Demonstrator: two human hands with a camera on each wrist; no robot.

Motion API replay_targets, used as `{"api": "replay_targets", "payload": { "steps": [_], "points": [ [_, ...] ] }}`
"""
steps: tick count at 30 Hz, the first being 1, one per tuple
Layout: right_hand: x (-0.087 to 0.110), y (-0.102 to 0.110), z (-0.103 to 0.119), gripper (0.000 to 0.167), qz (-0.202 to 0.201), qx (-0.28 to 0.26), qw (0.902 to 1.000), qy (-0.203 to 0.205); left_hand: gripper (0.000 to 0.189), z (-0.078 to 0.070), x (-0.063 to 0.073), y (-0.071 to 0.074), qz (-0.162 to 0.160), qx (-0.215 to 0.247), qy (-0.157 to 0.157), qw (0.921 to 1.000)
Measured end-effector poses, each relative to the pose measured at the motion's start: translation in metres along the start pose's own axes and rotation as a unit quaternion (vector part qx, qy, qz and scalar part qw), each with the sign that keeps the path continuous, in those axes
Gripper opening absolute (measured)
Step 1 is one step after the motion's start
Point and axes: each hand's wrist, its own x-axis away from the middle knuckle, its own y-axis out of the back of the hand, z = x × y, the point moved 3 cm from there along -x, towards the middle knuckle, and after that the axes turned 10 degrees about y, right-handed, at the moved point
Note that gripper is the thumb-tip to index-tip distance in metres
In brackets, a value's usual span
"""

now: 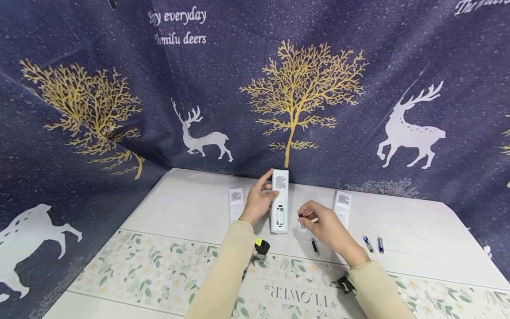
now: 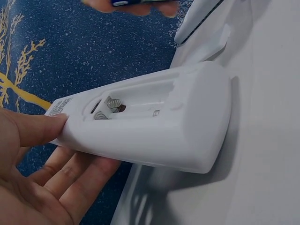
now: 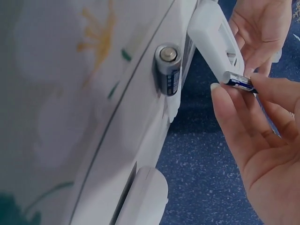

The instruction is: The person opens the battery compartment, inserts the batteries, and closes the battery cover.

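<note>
Two hands, apart from each other, work over a white tabletop [image 1: 195, 199] laid with a floral band [image 1: 159, 270]. The left hand [image 1: 259, 204] grips a white remote control [image 1: 280, 195] by its side, thumb on the back, the device tilted up with its back toward the wearer and its battery compartment [image 1: 280, 217] uncovered, metal springs [image 2: 114, 102] showing at one end. Whether the remote's lower end touches the tabletop cannot be told. Just to the right, the right hand [image 1: 328, 226] pinches a dark-blue and silver battery [image 3: 240, 82] between thumb and fingers, near the remote. A loose battery [image 1: 315, 247] lies below that hand; a pair of batteries [image 1: 374, 244] lies farther right. Two more white remotes flank the scene: one left of the gripping hand [image 1: 236, 201], the other partly hidden behind the right hand [image 1: 343, 202]. Behind hangs a navy cloth [image 1: 338, 26] printed with white deer and golden trees.
</note>
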Motion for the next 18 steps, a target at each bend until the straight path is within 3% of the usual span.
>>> {"api": "replay_targets", "payload": {
  "steps": [13, 18],
  "points": [
    [-0.018, -0.009, 0.009, 0.019, -0.062, -0.032, 0.9976, -0.002, 0.071, 0.000, 0.002, 0.001, 0.003, 0.002, -0.002, 1.0000],
    [-0.021, -0.013, 0.012, 0.019, -0.073, -0.050, 0.9958, -0.022, 0.071, -0.001, 0.004, -0.002, 0.009, 0.003, -0.008, 0.9999]
  ]
}}
